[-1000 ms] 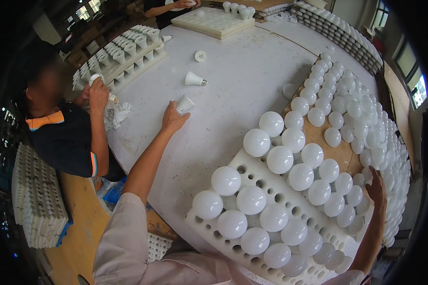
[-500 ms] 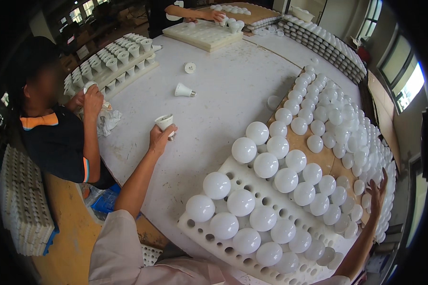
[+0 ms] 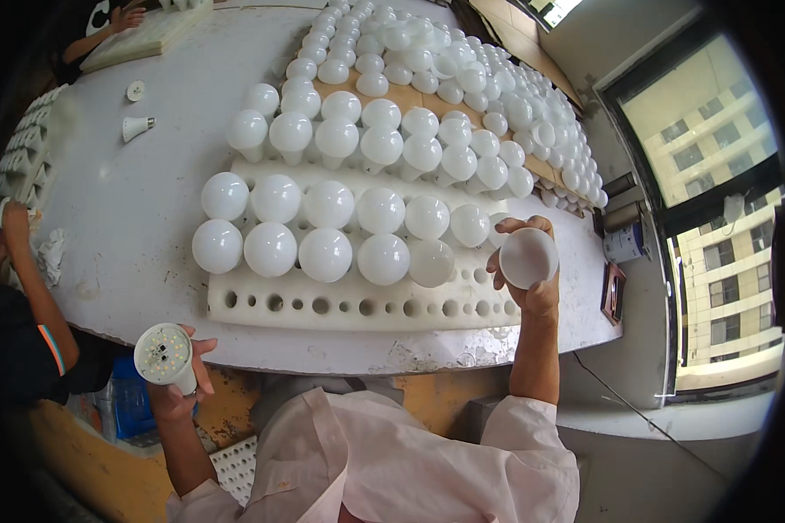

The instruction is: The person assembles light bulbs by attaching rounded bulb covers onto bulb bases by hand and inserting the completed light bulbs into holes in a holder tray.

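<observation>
My left hand, near the table's front edge, is closed round a white LED bulb base. Its round face with small yellow LED chips and a dark centre is turned up. In my right hand is a frosted white dome bulb cover, gripped by its sides, beside the right end of a white foam tray. Rows of round-topped white bulbs stand in the tray's holes. Behind them, many loose dome covers lie on brown cardboard.
Two loose bulb bases, one on its side and one face-up, lie on the white table. A co-worker's hand is at the left, another person's hand at the far left. A window and wall flank the right.
The view has swung right. My left hand has drawn the bulb base back to the table's front edge and turned its face up. My right hand has come from the pile with a dome cover.
</observation>
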Demonstrator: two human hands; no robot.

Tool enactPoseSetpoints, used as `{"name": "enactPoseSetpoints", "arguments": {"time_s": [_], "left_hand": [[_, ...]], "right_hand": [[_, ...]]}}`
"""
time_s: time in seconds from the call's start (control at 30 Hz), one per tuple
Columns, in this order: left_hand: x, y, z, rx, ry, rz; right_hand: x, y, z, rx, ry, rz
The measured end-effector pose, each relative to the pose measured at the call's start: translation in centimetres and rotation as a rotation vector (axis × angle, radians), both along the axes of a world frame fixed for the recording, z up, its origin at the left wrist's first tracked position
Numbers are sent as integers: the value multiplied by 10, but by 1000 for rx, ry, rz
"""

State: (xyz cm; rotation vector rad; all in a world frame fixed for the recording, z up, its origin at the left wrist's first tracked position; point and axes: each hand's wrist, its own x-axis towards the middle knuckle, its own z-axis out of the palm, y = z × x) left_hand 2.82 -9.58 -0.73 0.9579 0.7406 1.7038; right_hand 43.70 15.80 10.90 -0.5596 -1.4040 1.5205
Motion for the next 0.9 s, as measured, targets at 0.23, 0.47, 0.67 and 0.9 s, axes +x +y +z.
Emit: {"name": "enactPoseSetpoints", "arguments": {"time_s": [0.23,0.47,0.67,0.9], "left_hand": [[117,56,40,-42,287,-528],[155,76,34,-153,260,-623],[155,79,29,-308,188,-691],[155,82,19,-316,149,-693]], "right_hand": [[-12,-70,-63,-150,174,246],[-34,-98,-95,-275,111,310],[-40,-97,-107,-250,157,310],[-38,-94,-115,-235,47,305]]}}
